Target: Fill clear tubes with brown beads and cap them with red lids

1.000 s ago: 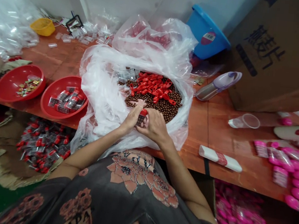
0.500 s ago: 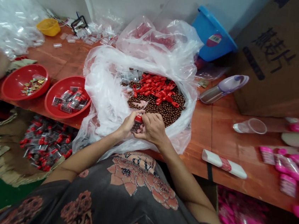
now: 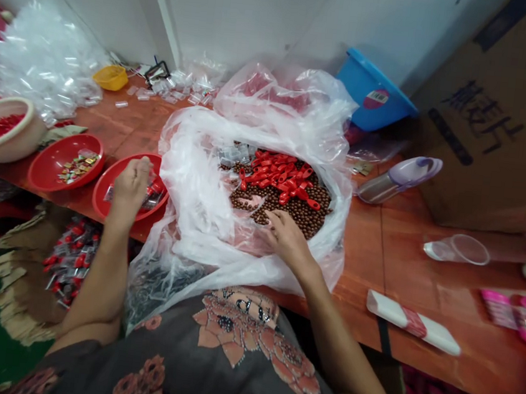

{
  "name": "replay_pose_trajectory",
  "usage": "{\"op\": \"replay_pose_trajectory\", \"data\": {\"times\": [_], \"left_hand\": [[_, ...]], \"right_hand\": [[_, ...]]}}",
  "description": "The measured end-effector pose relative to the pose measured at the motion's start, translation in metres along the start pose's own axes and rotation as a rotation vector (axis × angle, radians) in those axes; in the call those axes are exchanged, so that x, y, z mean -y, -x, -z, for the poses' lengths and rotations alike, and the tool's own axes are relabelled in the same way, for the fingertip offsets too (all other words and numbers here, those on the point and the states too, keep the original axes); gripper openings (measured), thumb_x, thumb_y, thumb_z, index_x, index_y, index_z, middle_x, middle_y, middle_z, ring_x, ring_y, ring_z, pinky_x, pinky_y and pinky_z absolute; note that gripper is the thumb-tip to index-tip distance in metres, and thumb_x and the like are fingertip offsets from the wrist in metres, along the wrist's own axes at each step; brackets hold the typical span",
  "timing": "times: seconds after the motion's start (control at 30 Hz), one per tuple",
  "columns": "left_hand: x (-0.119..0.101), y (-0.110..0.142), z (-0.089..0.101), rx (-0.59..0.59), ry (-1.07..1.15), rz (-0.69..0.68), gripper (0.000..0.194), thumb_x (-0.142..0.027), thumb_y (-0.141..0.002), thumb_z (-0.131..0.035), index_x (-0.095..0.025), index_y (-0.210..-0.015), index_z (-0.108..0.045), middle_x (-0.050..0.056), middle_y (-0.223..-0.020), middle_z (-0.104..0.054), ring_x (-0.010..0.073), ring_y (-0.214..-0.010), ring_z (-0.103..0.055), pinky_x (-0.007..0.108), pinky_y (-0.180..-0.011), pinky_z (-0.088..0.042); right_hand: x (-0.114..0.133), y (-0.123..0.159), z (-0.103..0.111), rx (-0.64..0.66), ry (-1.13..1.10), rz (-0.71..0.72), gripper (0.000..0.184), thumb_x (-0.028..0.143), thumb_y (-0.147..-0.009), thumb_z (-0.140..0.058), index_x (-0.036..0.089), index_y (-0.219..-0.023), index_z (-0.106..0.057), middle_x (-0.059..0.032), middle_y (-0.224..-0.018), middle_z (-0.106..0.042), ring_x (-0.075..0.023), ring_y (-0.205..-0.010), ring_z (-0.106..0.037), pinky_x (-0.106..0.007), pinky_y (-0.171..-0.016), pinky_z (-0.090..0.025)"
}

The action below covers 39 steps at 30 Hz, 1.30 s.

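Note:
My left hand [image 3: 131,184] is over the near red bowl [image 3: 99,195], its fingers curled down. Whatever is inside its grip is hidden. Small clear containers with red caps [image 3: 154,193] and dark contents show in the bowl beside it. My right hand [image 3: 287,237] hovers at the near edge of the brown balls [image 3: 308,217], its fingers apart and holding nothing visible. Those balls lie in an open white plastic bag [image 3: 193,189]. On top of them are a heap of small red scoops [image 3: 281,175] and some clear empty containers [image 3: 235,154].
Farther left stand a red bowl [image 3: 40,167] of small wrapped pieces and a white bowl [image 3: 19,140] of red parts. Capped containers [image 3: 73,258] fill a sack below the table. A tumbler [image 3: 394,181], plastic cup [image 3: 467,250] and white roll [image 3: 414,322] are at right.
Both hands were together at the bag around a red-capped container. My left hand has moved left to the red bowl; my right has opened above the balls. The view has shifted left.

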State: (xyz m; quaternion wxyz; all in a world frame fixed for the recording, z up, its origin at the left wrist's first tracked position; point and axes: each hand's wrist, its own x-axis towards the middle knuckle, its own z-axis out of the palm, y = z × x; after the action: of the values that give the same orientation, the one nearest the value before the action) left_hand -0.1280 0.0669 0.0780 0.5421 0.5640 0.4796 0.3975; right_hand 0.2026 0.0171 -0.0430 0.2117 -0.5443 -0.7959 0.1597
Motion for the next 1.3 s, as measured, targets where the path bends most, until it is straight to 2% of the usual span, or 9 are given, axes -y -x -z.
{"op": "replay_pose_trajectory", "data": {"times": [0.1,0.27,0.4,0.57,0.77,0.9,1.07,1.17,1.3], "left_hand": [[-0.008,-0.014,0.010,-0.038,-0.178,-0.153,0.040,-0.051,-0.085,-0.062,-0.027,-0.116,-0.065,0.004,-0.081,-0.067,0.0220,-0.078,-0.063,0.035,-0.064,-0.051],[-0.004,-0.067,-0.019,-0.158,-0.661,-0.371,0.019,-0.036,-0.088,-0.060,-0.025,-0.100,-0.071,0.007,-0.096,-0.069,0.0242,-0.096,-0.062,0.039,-0.084,-0.050],[0.016,-0.136,-0.058,0.051,-1.165,-0.147,0.017,-0.013,-0.082,-0.058,-0.016,-0.090,-0.073,0.010,-0.096,-0.069,0.0231,-0.097,-0.064,0.033,-0.087,-0.047],[0.045,-0.183,-0.078,0.112,-1.348,-0.002,0.018,-0.004,-0.077,-0.058,-0.009,-0.088,-0.072,0.014,-0.083,-0.070,0.0263,-0.094,-0.065,0.034,-0.085,-0.046],[0.049,-0.176,-0.063,0.185,-1.375,0.014,0.028,-0.009,-0.079,-0.056,-0.011,-0.101,-0.074,0.015,-0.093,-0.072,0.0270,-0.092,-0.065,0.031,-0.077,-0.045],[0.047,-0.147,-0.069,0.407,-1.176,-0.065,0.026,-0.024,-0.084,-0.057,-0.016,-0.099,-0.076,0.007,-0.085,-0.072,0.0192,-0.075,-0.061,0.027,-0.068,-0.041],[0.063,-0.123,-0.120,0.522,-0.879,0.074,0.014,-0.019,-0.069,-0.069,-0.016,-0.081,-0.076,0.003,-0.071,-0.068,0.0160,-0.064,-0.056,0.025,-0.063,-0.038],[0.079,-0.122,-0.159,0.448,-0.786,0.198,0.006,-0.012,-0.063,-0.071,-0.015,-0.068,-0.071,0.001,-0.057,-0.060,0.0160,-0.059,-0.054,0.026,-0.062,-0.039],[0.098,-0.128,-0.192,0.310,-0.697,0.216,0.007,-0.012,-0.067,-0.070,-0.015,-0.073,-0.068,0.002,-0.063,-0.063,0.0153,-0.058,-0.056,0.027,-0.063,-0.042]], "right_hand": [[-0.020,-0.007,0.007,-0.044,0.041,-0.102,0.034,0.022,-0.095,-0.047,0.013,-0.124,-0.062,-0.0162,-0.118,-0.061,-0.0276,-0.113,-0.059,-0.042,-0.100,-0.047],[-0.022,-0.026,0.013,-0.030,0.094,-0.097,0.031,0.021,-0.096,-0.044,0.016,-0.118,-0.065,-0.0142,-0.115,-0.063,-0.0260,-0.108,-0.060,-0.038,-0.096,-0.048],[-0.014,-0.030,0.012,0.031,0.096,-0.056,0.029,0.022,-0.097,-0.044,0.019,-0.116,-0.066,-0.0111,-0.114,-0.064,-0.0230,-0.104,-0.062,-0.034,-0.091,-0.049],[-0.017,-0.030,0.013,0.060,0.098,-0.122,0.028,0.020,-0.096,-0.046,0.019,-0.115,-0.067,-0.0109,-0.115,-0.066,-0.0212,-0.104,-0.064,-0.032,-0.091,-0.049],[-0.010,-0.059,0.016,0.199,0.167,-0.127,0.033,0.014,-0.095,-0.043,0.018,-0.113,-0.070,-0.0123,-0.110,-0.070,-0.0202,-0.099,-0.067,-0.027,-0.085,-0.048],[-0.012,-0.061,0.025,0.335,0.267,-0.275,0.032,0.009,-0.089,-0.046,0.012,-0.103,-0.075,-0.0191,-0.103,-0.073,-0.0250,-0.091,-0.071,-0.030,-0.077,-0.049],[-0.017,-0.018,0.032,0.438,0.245,-0.325,0.027,0.015,-0.088,-0.052,0.017,-0.089,-0.079,-0.0143,-0.090,-0.077,-0.0240,-0.085,-0.072,-0.030,-0.074,-0.048],[-0.020,0.007,0.031,0.434,0.182,-0.315,0.029,0.018,-0.092,-0.048,0.020,-0.090,-0.078,-0.0107,-0.095,-0.077,-0.0212,-0.087,-0.071,-0.028,-0.075,-0.047],[-0.035,0.018,0.031,0.249,0.121,-0.391,0.029,0.018,-0.095,-0.046,0.018,-0.099,-0.074,-0.0103,-0.103,-0.073,-0.0202,-0.097,-0.067,-0.027,-0.083,-0.047]]}}
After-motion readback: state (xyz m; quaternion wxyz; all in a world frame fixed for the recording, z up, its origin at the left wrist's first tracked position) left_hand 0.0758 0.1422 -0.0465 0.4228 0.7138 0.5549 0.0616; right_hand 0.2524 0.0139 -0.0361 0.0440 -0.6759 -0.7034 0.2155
